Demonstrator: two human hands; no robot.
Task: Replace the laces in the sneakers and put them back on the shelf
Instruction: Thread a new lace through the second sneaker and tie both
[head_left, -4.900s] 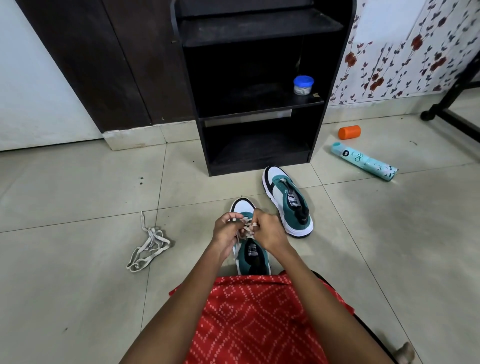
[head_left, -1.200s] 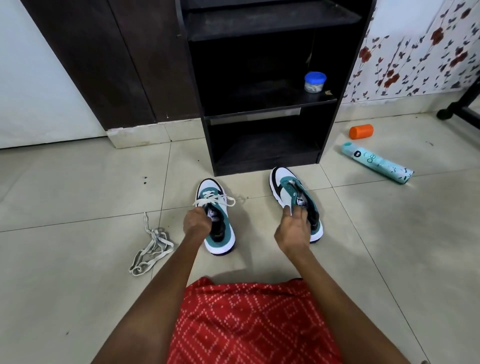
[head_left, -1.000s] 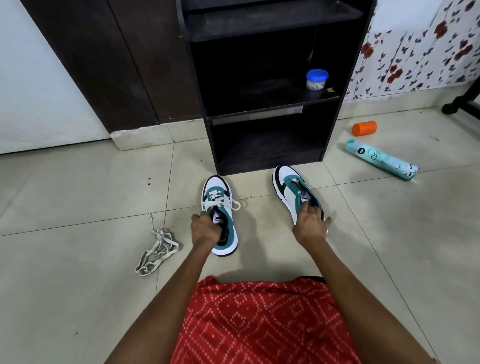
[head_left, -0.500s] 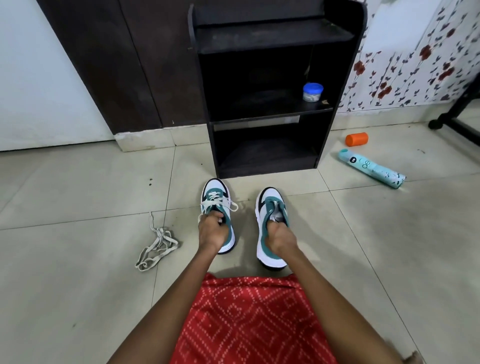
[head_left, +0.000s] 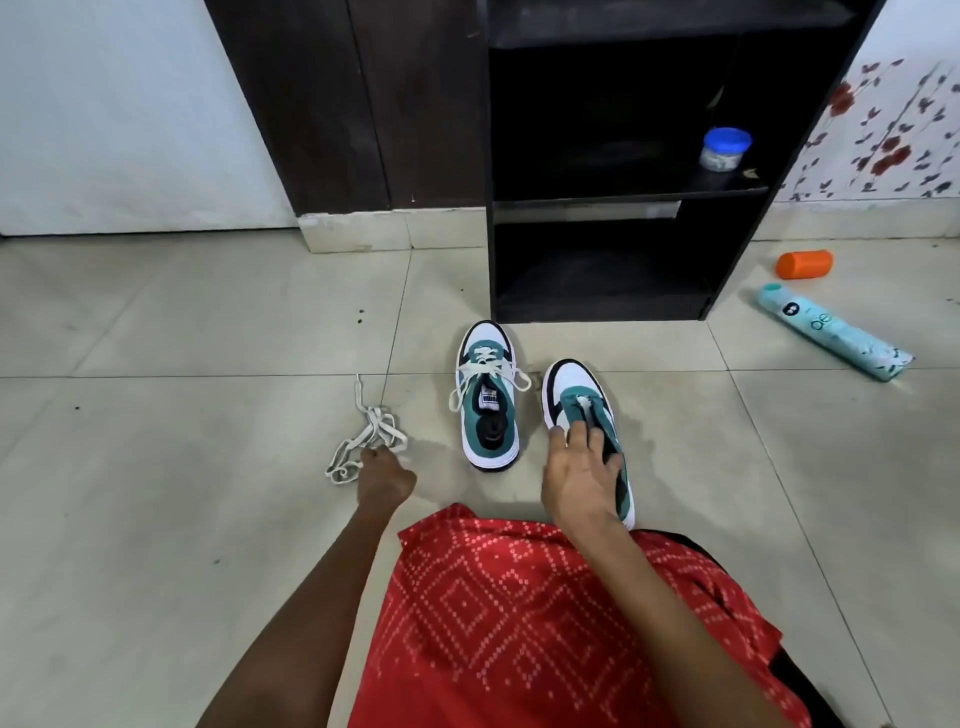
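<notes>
Left hand (head_left: 387, 478) is at the loose lace (head_left: 370, 441), can't tell if its fingers grip it. Right hand (head_left: 582, 480) lays relaxed fingers on the unlaced sneaker (head_left: 571, 387).

soft, even indoor light; faint shadows on the floor tiles (head_left: 156, 519); shelf (head_left: 597, 130) interior dark; wide-angle bending at edges

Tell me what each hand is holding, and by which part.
The left hand touches the loose lace at its near loops; a grip cannot be told. The right hand lies spread on the unlaced sneaker, over its opening.
</notes>
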